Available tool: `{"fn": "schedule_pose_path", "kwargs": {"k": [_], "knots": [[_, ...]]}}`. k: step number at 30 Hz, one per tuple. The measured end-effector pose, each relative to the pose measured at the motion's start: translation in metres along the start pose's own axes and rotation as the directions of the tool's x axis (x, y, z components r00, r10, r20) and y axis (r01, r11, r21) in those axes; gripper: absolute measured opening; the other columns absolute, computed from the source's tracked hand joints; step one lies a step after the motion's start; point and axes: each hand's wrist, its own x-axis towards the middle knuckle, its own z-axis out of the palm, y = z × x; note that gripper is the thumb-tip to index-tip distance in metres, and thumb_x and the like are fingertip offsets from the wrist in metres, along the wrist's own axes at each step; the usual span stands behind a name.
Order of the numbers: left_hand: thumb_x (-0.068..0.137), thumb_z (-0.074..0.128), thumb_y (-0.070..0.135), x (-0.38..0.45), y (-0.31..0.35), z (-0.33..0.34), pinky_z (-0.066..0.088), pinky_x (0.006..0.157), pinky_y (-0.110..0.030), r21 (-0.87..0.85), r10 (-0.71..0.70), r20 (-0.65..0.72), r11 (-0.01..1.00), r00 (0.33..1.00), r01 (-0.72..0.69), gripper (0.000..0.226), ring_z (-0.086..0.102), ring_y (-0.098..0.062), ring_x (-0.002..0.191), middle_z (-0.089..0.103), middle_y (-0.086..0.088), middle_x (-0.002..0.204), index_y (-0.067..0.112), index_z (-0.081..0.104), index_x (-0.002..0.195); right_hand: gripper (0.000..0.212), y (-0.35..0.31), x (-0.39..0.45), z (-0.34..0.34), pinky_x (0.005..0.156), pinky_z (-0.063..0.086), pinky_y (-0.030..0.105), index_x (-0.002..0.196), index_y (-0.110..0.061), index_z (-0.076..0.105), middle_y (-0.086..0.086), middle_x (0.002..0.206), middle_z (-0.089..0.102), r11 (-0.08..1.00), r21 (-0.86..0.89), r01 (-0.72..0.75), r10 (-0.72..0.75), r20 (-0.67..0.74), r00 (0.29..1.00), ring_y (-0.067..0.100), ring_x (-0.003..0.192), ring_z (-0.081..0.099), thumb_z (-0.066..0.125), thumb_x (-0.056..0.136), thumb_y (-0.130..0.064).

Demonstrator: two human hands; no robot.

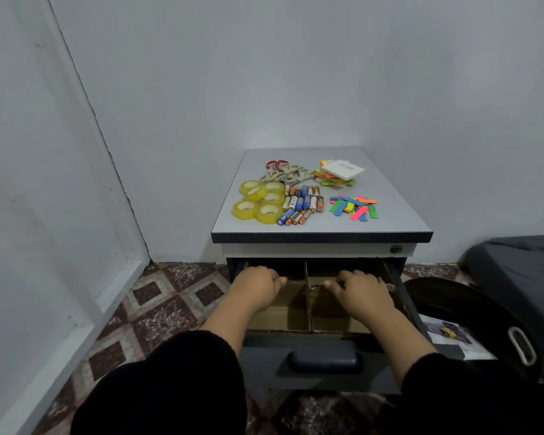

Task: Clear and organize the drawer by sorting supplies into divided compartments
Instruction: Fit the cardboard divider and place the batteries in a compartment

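Note:
The grey cabinet's top drawer (322, 350) is pulled out towards me. Inside it, a cardboard divider (307, 304) splits the space into compartments that look bare. My left hand (258, 285) and my right hand (360, 288) reach into the drawer, fingers curled over the divider's crosswise strip, one hand on each side of the middle wall. On the cabinet top (393, 211) lie yellow tape rolls (258, 202), batteries (300, 204), scissors (286, 172), a stack of sticky notes (339, 174) and coloured paper strips (354, 207).
A black bin (459, 304) with paper in it stands right of the drawer. A dark mattress (522, 262) lies further right. Grey walls close in behind and on the left, over a patterned tile floor (157, 306).

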Motion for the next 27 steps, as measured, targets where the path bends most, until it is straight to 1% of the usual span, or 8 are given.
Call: {"fn": "schedule_pose_path", "kwargs": {"k": [2,6,8,12,16,20,22,27], "knots": [[0.101,0.038,0.040,-0.004,0.003,-0.006,0.044,0.095,-0.035,-0.078,-0.051,0.066,0.995,0.997,0.056,0.044,0.055,-0.024,0.114,0.061,-0.009,0.123,0.012,0.059,0.127,0.052,-0.002,-0.002,0.003,0.105,0.034,0.044,0.120,-0.025,0.057,0.003,0.120,0.058,0.998,-0.033,-0.045,0.046,0.035,0.998,0.024,0.116,0.051,0.030,0.095,-0.062],[0.099,0.045,0.038,-0.017,-0.006,-0.004,0.045,0.083,-0.029,-0.157,-0.062,0.083,0.985,0.995,0.075,0.038,0.059,-0.022,0.104,0.065,-0.008,0.109,0.011,0.066,0.116,0.056,0.002,-0.016,0.008,0.100,0.035,0.042,0.113,-0.027,0.060,0.002,0.114,0.062,0.997,-0.059,-0.058,0.062,0.083,0.995,0.024,0.110,0.053,0.025,0.093,-0.065],[0.098,0.048,0.037,-0.024,-0.010,-0.002,0.043,0.082,-0.026,-0.219,-0.052,0.089,0.973,0.995,0.070,0.036,0.058,-0.020,0.105,0.064,-0.006,0.112,0.013,0.067,0.115,0.054,0.003,-0.023,0.006,0.099,0.035,0.041,0.115,-0.026,0.059,0.003,0.114,0.061,0.995,-0.089,-0.036,0.045,0.106,0.993,0.024,0.110,0.053,0.024,0.094,-0.062],[0.097,0.050,0.037,-0.034,-0.011,-0.002,0.044,0.089,-0.029,-0.256,-0.058,0.105,0.963,0.993,0.083,0.034,0.056,-0.018,0.107,0.062,-0.003,0.117,0.014,0.067,0.117,0.055,-0.002,-0.030,0.006,0.096,0.034,0.041,0.112,-0.025,0.059,0.003,0.112,0.061,0.993,-0.106,-0.050,0.064,0.138,0.988,0.023,0.108,0.053,0.023,0.094,-0.063],[0.096,0.052,0.037,-0.040,-0.012,-0.001,0.046,0.081,-0.029,-0.258,-0.051,0.131,0.962,0.990,0.083,0.030,0.057,-0.015,0.092,0.063,-0.001,0.096,0.014,0.070,0.103,0.053,-0.002,-0.041,0.007,0.088,0.034,0.039,0.109,-0.024,0.060,0.004,0.109,0.061,0.989,-0.143,-0.039,0.062,0.162,0.985,0.023,0.102,0.053,0.024,0.094,-0.060],[0.096,0.052,0.035,-0.044,-0.011,0.000,0.042,0.076,-0.026,-0.260,-0.053,0.130,0.962,0.990,0.085,0.031,0.055,-0.015,0.087,0.057,0.002,0.085,0.012,0.071,0.100,0.051,-0.001,-0.050,0.001,0.091,0.035,0.040,0.120,-0.029,0.058,0.008,0.120,0.058,0.978,-0.210,0.015,0.031,0.214,0.976,0.027,0.112,0.050,0.021,0.097,-0.055],[0.096,0.053,0.035,-0.046,-0.010,-0.001,0.042,0.075,-0.026,-0.267,-0.058,0.146,0.959,0.988,0.095,0.030,0.055,-0.015,0.085,0.056,0.003,0.079,0.012,0.071,0.097,0.053,-0.002,-0.052,-0.001,0.092,0.035,0.040,0.118,-0.028,0.060,0.007,0.120,0.058,0.977,-0.212,0.015,0.038,0.246,0.968,0.027,0.113,0.050,0.021,0.097,-0.057],[0.095,0.054,0.036,-0.051,-0.012,-0.003,0.044,0.075,-0.026,-0.279,-0.051,0.185,0.955,0.981,0.102,0.032,0.057,-0.018,0.084,0.060,-0.003,0.082,0.008,0.071,0.092,0.055,-0.003,-0.057,-0.002,0.096,0.034,0.042,0.117,-0.028,0.061,0.006,0.119,0.058,0.980,-0.200,0.001,0.057,0.287,0.956,0.026,0.113,0.050,0.021,0.096,-0.059]]}}
